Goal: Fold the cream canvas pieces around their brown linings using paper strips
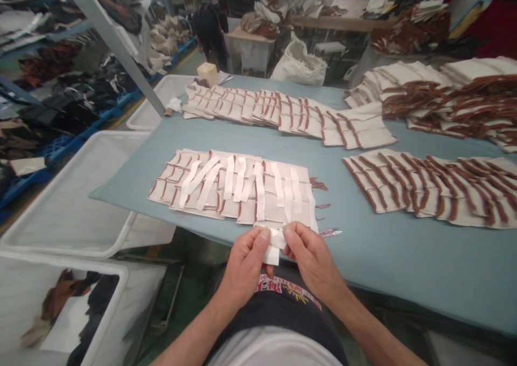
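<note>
My left hand (245, 264) and my right hand (309, 255) meet at the near edge of the blue-grey table (404, 258), both pinching a small white tape strip (273, 246). Small snips (332, 232) stick out past my right hand, resting on the table; I cannot tell whether that hand grips them. Just beyond my hands lies a row of overlapped cream fabric pieces with brown trim (230, 189), with several white tape strips laid across them.
More rows of cream-and-brown pieces lie at the far side (283, 113) and at the right (436, 188), with stacks behind (444, 94). White plastic bins (68, 210) stand left of the table. A person in dark clothes (210, 27) stands far back.
</note>
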The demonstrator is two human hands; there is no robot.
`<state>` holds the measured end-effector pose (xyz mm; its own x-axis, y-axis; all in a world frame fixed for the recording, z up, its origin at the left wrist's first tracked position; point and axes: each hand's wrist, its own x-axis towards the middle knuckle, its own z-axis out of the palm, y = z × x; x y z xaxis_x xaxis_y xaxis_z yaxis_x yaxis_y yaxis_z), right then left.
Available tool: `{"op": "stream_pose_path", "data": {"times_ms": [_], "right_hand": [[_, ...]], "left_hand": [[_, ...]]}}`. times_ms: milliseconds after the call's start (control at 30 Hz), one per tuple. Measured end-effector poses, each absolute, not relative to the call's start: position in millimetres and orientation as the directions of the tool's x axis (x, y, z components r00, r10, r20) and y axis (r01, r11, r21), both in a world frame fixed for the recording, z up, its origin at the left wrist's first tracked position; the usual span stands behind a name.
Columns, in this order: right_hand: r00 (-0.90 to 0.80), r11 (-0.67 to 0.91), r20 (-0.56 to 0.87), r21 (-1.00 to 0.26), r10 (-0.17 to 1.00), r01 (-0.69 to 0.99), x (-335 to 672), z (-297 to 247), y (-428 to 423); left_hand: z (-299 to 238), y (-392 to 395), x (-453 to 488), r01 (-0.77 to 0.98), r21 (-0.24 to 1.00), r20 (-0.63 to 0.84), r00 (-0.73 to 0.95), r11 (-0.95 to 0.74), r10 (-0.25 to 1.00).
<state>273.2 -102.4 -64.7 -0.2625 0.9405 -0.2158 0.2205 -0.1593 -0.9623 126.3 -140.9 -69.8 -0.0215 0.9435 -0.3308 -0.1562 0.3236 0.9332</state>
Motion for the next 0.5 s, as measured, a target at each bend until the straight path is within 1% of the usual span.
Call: {"op": "stream_pose_path", "data": {"times_ms": [133,300,367,433,500], "right_hand": [[-0.256,-0.217,-0.257,-0.961,0.932,0.174,274,-66,-99],[-0.126,-0.136,-0.167,-0.966,0.978,0.219,290,-69,-89],[-0.074,-0.122,-0.142,-0.964,0.987,0.235,302,-72,-77],[-0.033,-0.128,-0.14,-0.962,0.99,0.24,319,-75,-58],[0.005,-0.147,-0.151,-0.959,0.989,0.243,337,-78,-32]], "left_hand": [[-74,-140,135,-0.102,0.949,-0.304,-0.029,0.299,0.952],[-76,-140,145,0.006,0.967,-0.255,0.01,0.255,0.967],[-75,-137,149,0.131,0.974,-0.198,0.07,0.188,0.978],[-74,-135,156,0.26,0.961,-0.144,0.165,0.098,0.976],[-73,-133,164,0.336,0.941,-0.128,0.26,0.035,0.957]]}}
